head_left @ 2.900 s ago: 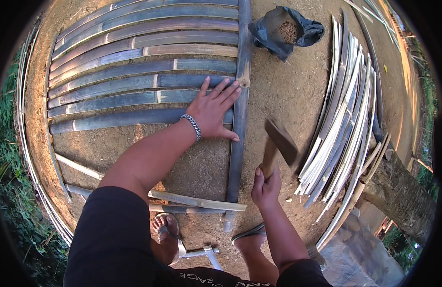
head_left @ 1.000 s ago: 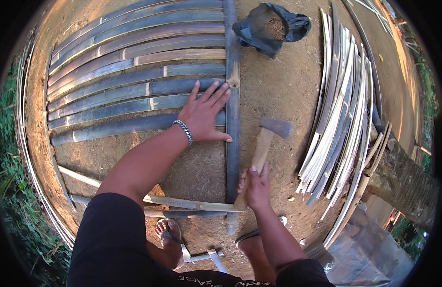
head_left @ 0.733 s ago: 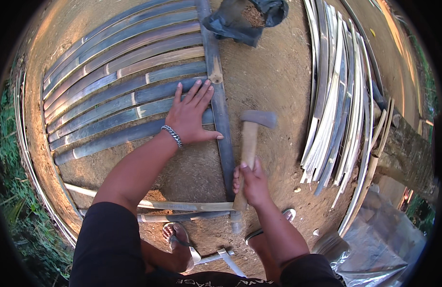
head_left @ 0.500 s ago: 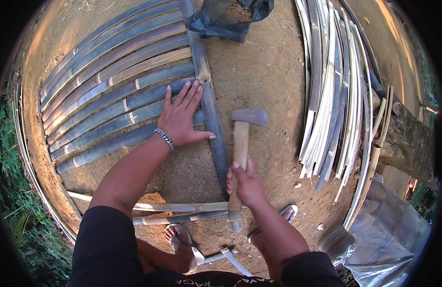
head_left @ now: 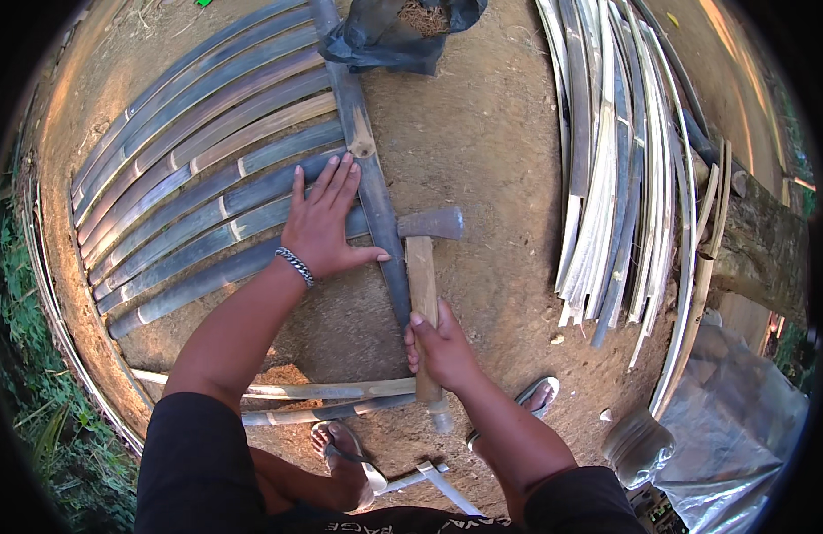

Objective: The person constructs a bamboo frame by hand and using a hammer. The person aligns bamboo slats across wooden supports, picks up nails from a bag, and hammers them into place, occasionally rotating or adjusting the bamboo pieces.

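Note:
A frame of dark split-bamboo slats [head_left: 175, 307] lies on the ground at the left, its slats meeting a long bamboo crosspiece [head_left: 376, 200]. My left hand [head_left: 322, 227] lies flat on the near slats with fingers spread, its thumb reaching onto the crosspiece. My right hand [head_left: 442, 347] is wrapped round the lower wooden handle of a hatchet [head_left: 420, 276]. The hatchet's metal head is up and turned to the right, close beside the crosspiece. Whether it touches the crosspiece, I cannot tell.
A black plastic bag [head_left: 376, 49] with small rusty-brown pieces sits at the far end. Long bamboo strips [head_left: 598, 231] lie bundled at the right, near a log [head_left: 758, 249] and a clear plastic sheet [head_left: 732, 409]. Two bamboo pieces [head_left: 331, 390] lie before my sandaled feet.
My right hand has brought the hatchet left, closer to the crosspiece. My left hand stays flat on the slats. The view has shifted slightly.

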Demonstrator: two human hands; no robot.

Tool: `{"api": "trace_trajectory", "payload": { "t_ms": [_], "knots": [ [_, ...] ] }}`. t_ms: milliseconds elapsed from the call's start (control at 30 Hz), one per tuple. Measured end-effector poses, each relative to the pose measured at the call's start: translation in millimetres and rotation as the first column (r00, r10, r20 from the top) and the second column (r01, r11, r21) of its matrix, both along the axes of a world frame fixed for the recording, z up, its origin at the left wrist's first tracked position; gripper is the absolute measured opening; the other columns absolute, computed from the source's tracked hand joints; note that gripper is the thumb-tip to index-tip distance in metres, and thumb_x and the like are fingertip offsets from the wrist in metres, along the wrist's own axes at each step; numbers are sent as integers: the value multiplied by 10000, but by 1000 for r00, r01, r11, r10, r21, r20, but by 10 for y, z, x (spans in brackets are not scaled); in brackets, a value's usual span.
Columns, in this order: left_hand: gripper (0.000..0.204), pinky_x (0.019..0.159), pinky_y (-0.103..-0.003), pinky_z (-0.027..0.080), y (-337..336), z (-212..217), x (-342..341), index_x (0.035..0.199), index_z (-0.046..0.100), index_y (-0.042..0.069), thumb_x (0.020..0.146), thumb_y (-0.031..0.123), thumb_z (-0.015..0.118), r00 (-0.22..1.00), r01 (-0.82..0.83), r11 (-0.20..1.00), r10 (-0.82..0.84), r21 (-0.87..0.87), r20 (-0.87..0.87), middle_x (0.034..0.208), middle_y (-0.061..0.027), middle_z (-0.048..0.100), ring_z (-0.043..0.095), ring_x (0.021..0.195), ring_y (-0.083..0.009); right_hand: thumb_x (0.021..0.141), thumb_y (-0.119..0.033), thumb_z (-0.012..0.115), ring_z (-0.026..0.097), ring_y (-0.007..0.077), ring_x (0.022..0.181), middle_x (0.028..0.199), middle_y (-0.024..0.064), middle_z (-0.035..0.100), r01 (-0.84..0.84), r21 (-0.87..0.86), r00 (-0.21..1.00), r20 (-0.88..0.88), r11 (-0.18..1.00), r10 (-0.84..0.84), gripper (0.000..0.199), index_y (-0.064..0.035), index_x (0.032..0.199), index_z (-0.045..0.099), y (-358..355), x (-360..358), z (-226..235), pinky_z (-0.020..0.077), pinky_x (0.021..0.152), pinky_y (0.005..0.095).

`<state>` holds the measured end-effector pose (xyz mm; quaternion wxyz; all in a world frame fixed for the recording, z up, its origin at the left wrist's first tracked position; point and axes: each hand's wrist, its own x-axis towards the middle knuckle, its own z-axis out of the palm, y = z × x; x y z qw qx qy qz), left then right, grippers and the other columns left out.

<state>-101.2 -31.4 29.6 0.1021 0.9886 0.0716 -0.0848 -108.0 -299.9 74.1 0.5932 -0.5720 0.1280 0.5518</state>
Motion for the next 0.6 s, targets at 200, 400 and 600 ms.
{"api": "trace_trajectory", "payload": {
  "t_ms": [200, 400, 600],
  "knots": [
    [1458, 1277, -594, -4, -20, 5, 24, 1634, 205, 7, 597, 916, 680, 1000, 5, 1000, -5, 1, -1, 1717, -153, 211, 160, 1603, -266, 1103, -213, 507, 560, 133, 609, 832, 44, 560, 116, -38, 993, -11, 993, -117, 172, -81, 1161, 413, 4, -14, 66, 512, 527, 311],
    [1429, 1274, -610, -11, -3, -42, 4, 1640, 189, 18, 639, 946, 610, 1000, 23, 999, -23, 41, 4, 1723, -133, 199, 150, 1604, -248, 1099, -208, 509, 559, 144, 613, 852, 60, 565, 172, 20, 985, -7, 985, -172, 188, -89, 1192, 397, -15, -26, -13, 512, 539, 315],
    [1455, 1272, -610, 2, 4, -29, 1, 1632, 195, -3, 601, 891, 699, 999, 32, 999, -33, 16, 19, 1716, -176, 202, 182, 1597, -296, 1105, -217, 498, 559, 147, 612, 850, 59, 565, 148, 5, 989, -19, 989, -148, 179, -83, 1183, 410, 6, -79, -52, 511, 542, 318]
  ]
}}
